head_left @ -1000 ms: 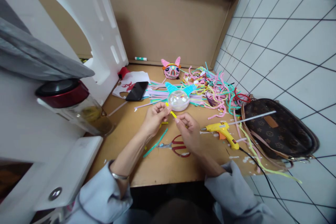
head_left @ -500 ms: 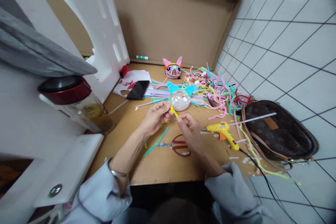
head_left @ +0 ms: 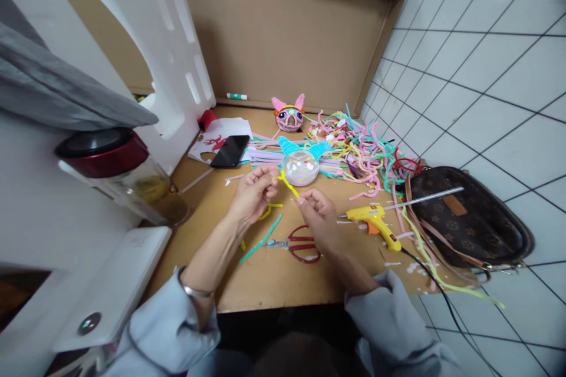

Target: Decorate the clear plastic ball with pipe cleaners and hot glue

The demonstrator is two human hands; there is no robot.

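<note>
Both hands, left hand [head_left: 252, 193] and right hand [head_left: 319, 217], pinch a short, bent, fuzzy yellow pipe cleaner [head_left: 288, 184] in closed grips.

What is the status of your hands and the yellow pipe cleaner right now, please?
Both hands, left hand and right hand, pinch the yellow pipe cleaner. Clear ball just behind. Scissors below.

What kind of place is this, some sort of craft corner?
Most likely a small home craft table. A heap of coloured pipe cleaners lies beside a yellow glue gun and red scissors, and both hands, left hand and right hand, hold a yellow pipe cleaner.
</note>
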